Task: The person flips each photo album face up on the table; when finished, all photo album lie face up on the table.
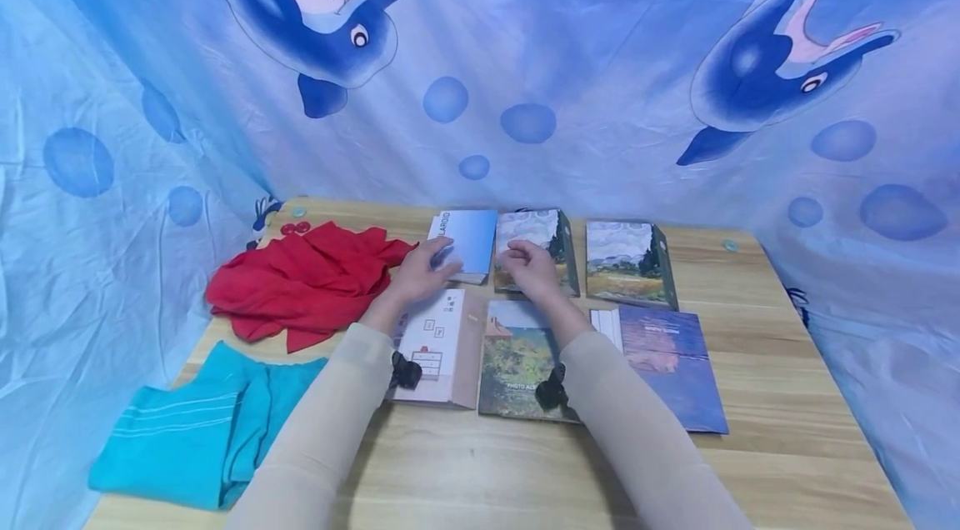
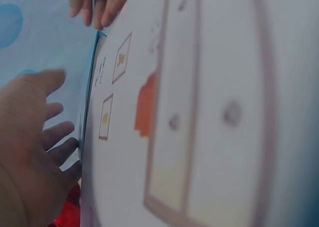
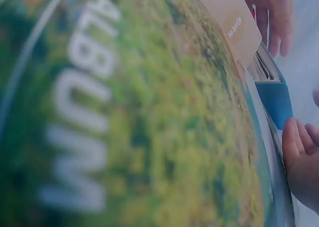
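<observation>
Six albums are laid out in two rows on the wooden table (image 1: 765,363). The blue album (image 1: 467,242) in the back row's left end is touched by the left hand (image 1: 423,270) with spread, straight fingers; the right hand (image 1: 531,267), loosely curled, rests on the neighbouring painted album (image 1: 536,238).

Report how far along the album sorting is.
Done, it seems: five albums lie flat in two rows, such as the green album and purple album. In hand: the left hand rests on the blue album; the right hand touches the painted album. Left: red cloth and teal cloth lie unfolded.
</observation>
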`<control>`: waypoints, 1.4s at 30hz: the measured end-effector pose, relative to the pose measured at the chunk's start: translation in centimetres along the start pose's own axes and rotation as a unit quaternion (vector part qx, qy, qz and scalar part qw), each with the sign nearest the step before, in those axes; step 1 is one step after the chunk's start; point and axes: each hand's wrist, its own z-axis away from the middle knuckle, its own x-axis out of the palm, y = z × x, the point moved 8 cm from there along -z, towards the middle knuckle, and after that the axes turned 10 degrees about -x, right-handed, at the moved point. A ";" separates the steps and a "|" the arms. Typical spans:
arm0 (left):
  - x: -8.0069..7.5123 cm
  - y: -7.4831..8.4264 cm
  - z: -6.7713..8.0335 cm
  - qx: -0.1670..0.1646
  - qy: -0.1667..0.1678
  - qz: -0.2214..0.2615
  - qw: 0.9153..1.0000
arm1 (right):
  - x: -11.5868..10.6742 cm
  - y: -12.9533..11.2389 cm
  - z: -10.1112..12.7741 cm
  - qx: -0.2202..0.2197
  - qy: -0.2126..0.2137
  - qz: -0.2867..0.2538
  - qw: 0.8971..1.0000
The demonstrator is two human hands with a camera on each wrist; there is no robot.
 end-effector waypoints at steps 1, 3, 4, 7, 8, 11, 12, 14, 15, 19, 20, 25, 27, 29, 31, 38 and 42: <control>0.1 0.0 0.0 0.001 -0.001 -0.004 1.000 | 0.1 0.0 0.0 -0.004 -0.009 0.005 1.000; 0.2 0.1 0.0 0.007 -0.005 -0.007 1.000 | 0.4 -0.1 -0.1 -0.009 -0.032 0.016 0.999; 0.3 0.1 -0.1 0.009 -0.007 -0.006 1.000 | 0.6 -0.1 -0.1 -0.009 -0.046 0.021 0.999; 0.4 0.1 -0.1 0.015 -0.012 0.005 1.000 | 1.0 0.0 -0.2 -0.007 -0.088 0.049 0.995; 0.5 0.0 -0.1 0.015 -0.012 0.006 1.000 | 1.2 0.1 -0.2 -0.006 -0.098 0.057 0.994; 0.7 -0.1 -0.1 0.015 -0.005 0.004 1.000 | 1.6 0.2 -0.2 -0.010 -0.116 0.080 0.990; 0.8 -0.1 -0.1 0.012 -0.001 0.001 1.000 | 1.7 0.2 -0.2 -0.014 -0.117 0.088 0.989; 0.9 -0.2 -0.2 0.010 0.010 -0.006 1.000 | 1.9 0.1 -0.1 -0.023 -0.117 0.104 0.987; 1.0 -0.2 -0.2 0.009 0.016 -0.010 1.000 | 2.0 0.1 -0.1 -0.029 -0.116 0.114 0.986; 1.5 0.1 -0.3 0.015 0.037 -0.035 0.999 | 2.1 0.1 0.0 -0.050 -0.101 0.144 0.983; 1.7 0.3 -0.3 0.020 0.041 -0.043 0.998 | 2.1 0.1 0.0 -0.055 -0.095 0.149 0.983; 1.8 1.2 -0.3 0.045 0.056 -0.065 0.995 | 2.3 0.0 0.0 -0.084 -0.072 0.164 0.980; 1.8 1.5 -0.3 0.051 0.058 -0.075 0.994 | 2.4 -0.1 0.0 -0.092 -0.065 0.167 0.980; 1.9 1.7 -0.2 0.051 0.059 -0.088 0.993 | 2.4 -0.2 0.0 -0.097 -0.058 0.170 0.979; 1.9 1.8 -0.2 0.049 0.062 -0.100 0.992 | 2.5 -0.4 0.0 -0.102 -0.053 0.172 0.978; 1.5 1.1 -0.1 0.020 0.076 -0.104 0.991 | 2.9 -1.0 0.2 -0.125 -0.034 0.172 0.977; 1.5 0.8 0.0 0.014 0.081 -0.106 0.991 | 3.0 -0.8 0.4 -0.122 -0.017 0.164 0.979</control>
